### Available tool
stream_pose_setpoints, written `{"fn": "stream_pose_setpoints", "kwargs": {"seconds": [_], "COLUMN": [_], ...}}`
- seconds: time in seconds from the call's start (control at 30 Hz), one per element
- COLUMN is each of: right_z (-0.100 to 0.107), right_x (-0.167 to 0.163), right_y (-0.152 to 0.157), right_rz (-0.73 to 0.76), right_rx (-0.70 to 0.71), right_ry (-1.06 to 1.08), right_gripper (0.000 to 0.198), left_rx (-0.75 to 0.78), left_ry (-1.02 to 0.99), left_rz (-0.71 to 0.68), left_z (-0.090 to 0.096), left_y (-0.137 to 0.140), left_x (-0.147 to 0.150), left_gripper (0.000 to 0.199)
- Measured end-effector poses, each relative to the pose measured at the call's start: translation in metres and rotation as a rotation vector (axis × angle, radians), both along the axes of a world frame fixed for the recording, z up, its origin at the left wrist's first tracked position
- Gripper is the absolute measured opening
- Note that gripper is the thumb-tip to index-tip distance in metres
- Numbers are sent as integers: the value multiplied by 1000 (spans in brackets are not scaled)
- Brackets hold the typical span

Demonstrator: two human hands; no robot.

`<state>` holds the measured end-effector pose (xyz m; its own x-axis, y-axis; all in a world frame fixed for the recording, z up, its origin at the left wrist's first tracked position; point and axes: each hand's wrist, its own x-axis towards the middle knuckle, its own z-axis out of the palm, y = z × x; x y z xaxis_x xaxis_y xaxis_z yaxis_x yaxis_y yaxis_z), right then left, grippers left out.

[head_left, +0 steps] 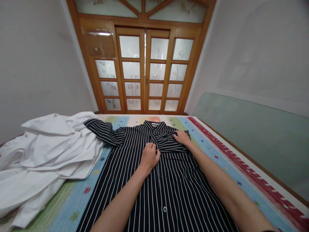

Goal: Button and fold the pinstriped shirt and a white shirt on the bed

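Observation:
A black shirt with white stripes (135, 183) lies front up, its collar (154, 125) at the far end and its buttons down the middle. One sleeve (106, 130) sticks out to the left; the right one (166, 145) is folded inward across the chest. With fingers curled, my left hand (149, 156) grips the shirt at the end of the folded sleeve; its fingertips are partly hidden. My right hand (182, 138) rests on that sleeve near the shoulder fold, fingers laid over the cloth.
A rumpled white cloth (58, 145) is heaped at the left, touching the striped sleeve. Beneath everything is a colourful patterned sheet (84, 190). A pale green panel (253, 129) runs along the right wall. Wooden doors with glass panes (145, 71) stand beyond the far edge.

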<state>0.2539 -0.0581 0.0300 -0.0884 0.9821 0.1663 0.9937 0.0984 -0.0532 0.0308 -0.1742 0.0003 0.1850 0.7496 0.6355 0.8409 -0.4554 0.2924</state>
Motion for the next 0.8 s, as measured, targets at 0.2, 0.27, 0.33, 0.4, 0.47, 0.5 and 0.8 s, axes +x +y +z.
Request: {"fn": "stream_pose_setpoints", "kwargs": {"seconds": [0.2,0.27,0.33,0.4,0.47,0.5,0.8], "right_z": [-13,-17,-20,-24,-28,-30,-28], "right_x": [-5,-3,0,3,7,9,13], "right_y": [2,6,13,19,26,28,34], "right_rz": [-79,-56,-45,-56,-72,-79,-54], "right_rx": [11,-11,-32,-54,-71,-79,-50], "right_ry": [-85,-59,-26,3,27,37,9], "right_gripper": [47,52,58,63,66,67,63], "left_rx": [-38,-75,-102,-120,-134,-139,-190], "left_ry": [45,57,67,76,84,87,159], "left_rz": [-64,-72,-72,-69,-70,-71,-80], "left_z": [1,1,1,0,-2,-3,-3], "left_y": [0,0,0,0,0,0,3], "left_x": [1,2,2,2,2,1,1], "left_gripper": [14,18,22,26,31,33,39]}}
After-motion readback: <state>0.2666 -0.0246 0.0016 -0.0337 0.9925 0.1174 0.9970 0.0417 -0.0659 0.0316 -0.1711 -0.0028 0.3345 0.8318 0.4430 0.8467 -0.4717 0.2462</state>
